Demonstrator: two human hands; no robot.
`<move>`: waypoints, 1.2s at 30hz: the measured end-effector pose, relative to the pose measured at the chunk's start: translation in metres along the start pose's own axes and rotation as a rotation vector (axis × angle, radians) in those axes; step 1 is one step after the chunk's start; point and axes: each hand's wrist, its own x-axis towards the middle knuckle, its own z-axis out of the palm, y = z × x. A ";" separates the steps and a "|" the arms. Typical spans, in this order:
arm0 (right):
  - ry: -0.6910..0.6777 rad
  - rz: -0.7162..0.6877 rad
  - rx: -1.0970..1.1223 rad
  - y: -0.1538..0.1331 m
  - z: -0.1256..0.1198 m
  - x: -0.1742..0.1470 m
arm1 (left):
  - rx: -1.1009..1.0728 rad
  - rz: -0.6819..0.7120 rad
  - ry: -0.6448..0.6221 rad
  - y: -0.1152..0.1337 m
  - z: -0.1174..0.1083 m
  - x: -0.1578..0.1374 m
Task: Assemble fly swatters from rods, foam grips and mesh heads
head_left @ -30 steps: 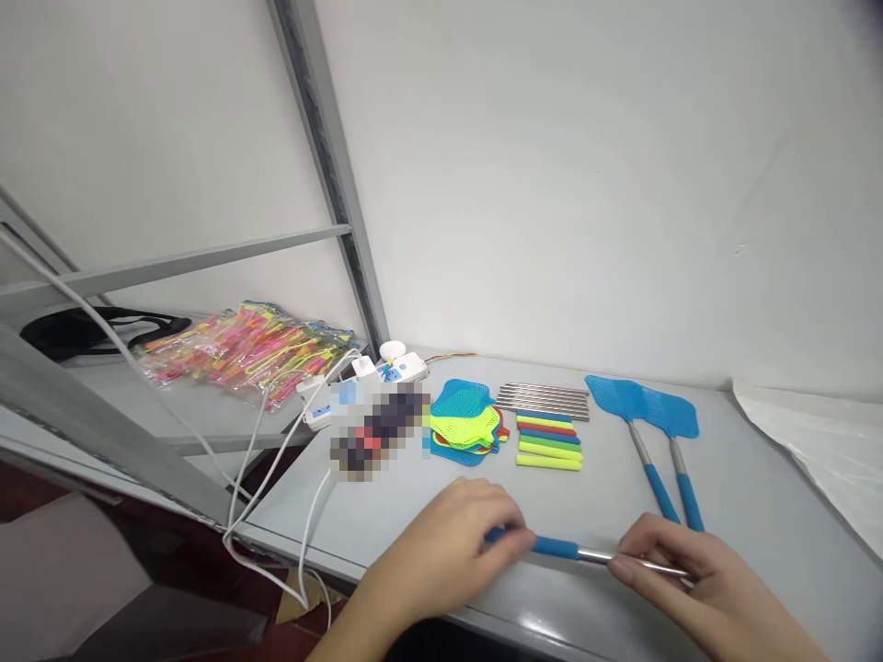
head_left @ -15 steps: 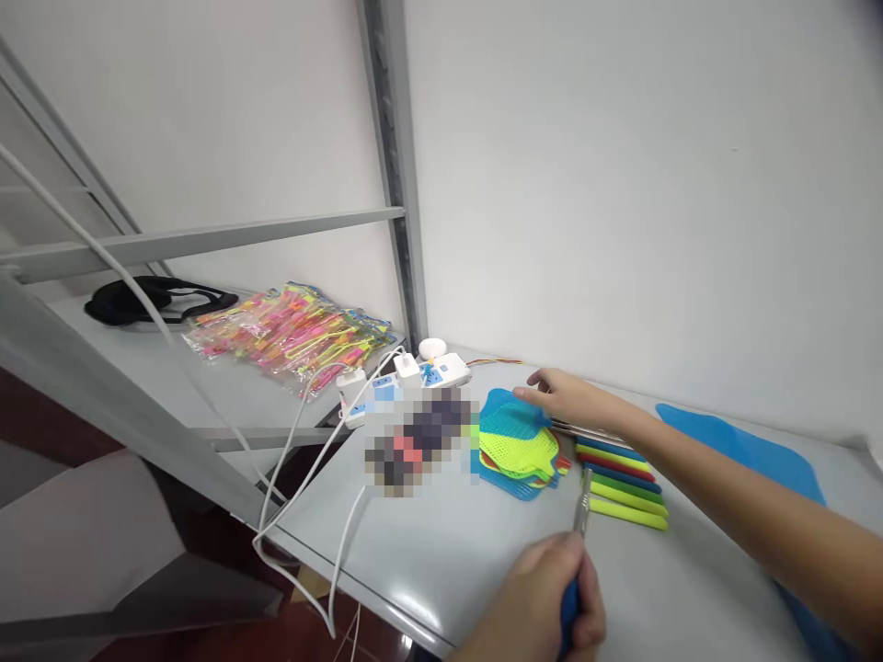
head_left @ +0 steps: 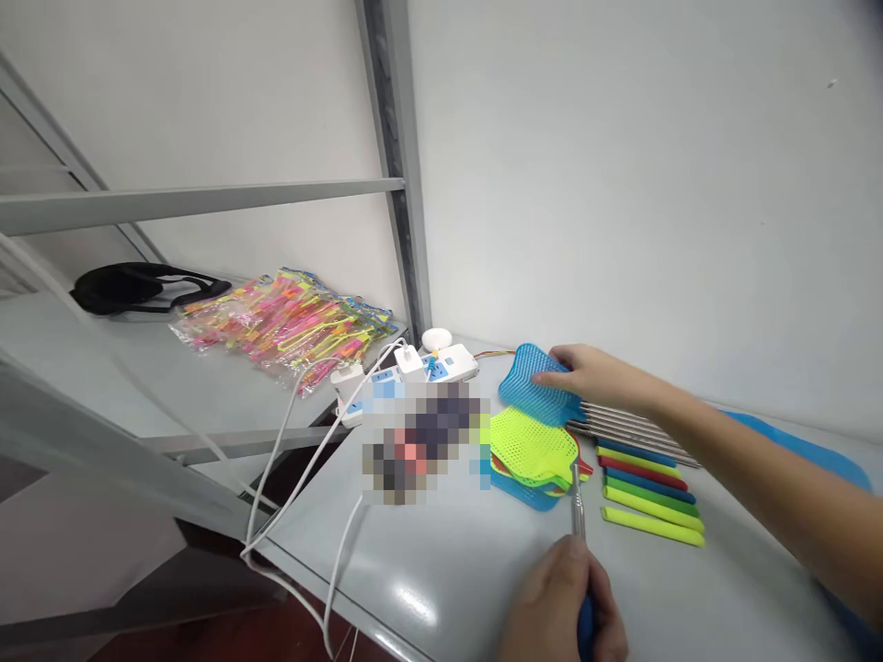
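Observation:
My left hand [head_left: 562,602] is wrapped around a blue handle [head_left: 586,627] with a silver metal rod [head_left: 578,510] pointing up and away from it. Between the thumb and fingers of my right hand [head_left: 579,372] is a blue mesh fly swatter head [head_left: 534,391], raised at its far side over the pile. Beneath it lies a stack of swatter heads, with a yellow-green swatter head [head_left: 528,446] on top and red and blue ones partly hidden. Right of the rod, several coloured handle tubes [head_left: 652,496] lie in a row, with metal rods [head_left: 638,430] behind them.
A white power strip [head_left: 452,365] with plugs and white cables [head_left: 303,487] sits at the table's left. Beside it is a pixelated patch. Bagged colourful items [head_left: 296,322] and a black strap-like object [head_left: 138,287] lie on the shelf. A blue sheet [head_left: 807,448] is at right.
My right hand has taken hold of the blue swatter head and lifted it off the yellow-green one. My left hand still grips the handle. The view has shifted slightly.

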 end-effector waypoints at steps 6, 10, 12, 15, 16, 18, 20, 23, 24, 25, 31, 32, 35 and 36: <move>0.364 0.131 0.644 -0.010 -0.012 -0.080 | 0.242 0.095 -0.013 -0.008 0.003 -0.003; 0.658 0.104 0.695 -0.009 0.016 -0.127 | 0.395 0.122 -0.032 -0.008 0.004 -0.004; 0.803 0.112 0.657 -0.007 0.030 -0.140 | 0.426 0.137 -0.064 -0.006 0.005 -0.003; 0.884 0.144 0.632 -0.006 0.045 -0.149 | 0.484 0.165 -0.066 -0.003 0.007 -0.004; 0.874 0.147 0.636 -0.006 0.048 -0.150 | 0.508 0.172 -0.061 -0.003 0.008 -0.005; 0.846 0.142 0.658 -0.006 0.051 -0.151 | 0.552 0.174 -0.054 -0.002 0.010 -0.007; 0.833 0.132 0.681 -0.006 0.051 -0.151 | 0.582 0.176 -0.048 -0.002 0.012 -0.009; 0.830 0.104 0.691 -0.003 0.050 -0.151 | 0.628 0.174 -0.050 -0.002 0.012 -0.011; 0.816 0.098 0.696 -0.002 0.049 -0.151 | 0.639 0.175 -0.054 -0.002 0.012 -0.011; 0.795 0.094 0.708 0.000 0.048 -0.152 | 0.646 0.177 -0.056 -0.002 0.011 -0.011; 0.714 0.015 0.784 0.000 0.047 -0.153 | 0.588 0.156 -0.089 -0.002 0.008 -0.011; 0.711 0.009 0.789 -0.003 0.048 -0.153 | 0.556 0.158 -0.104 -0.001 0.008 -0.012; 0.690 0.030 0.813 -0.011 0.050 -0.156 | 0.455 0.151 -0.141 0.001 0.011 -0.015; 0.684 0.038 0.829 -0.014 0.050 -0.157 | 0.434 0.141 -0.147 0.002 0.013 -0.017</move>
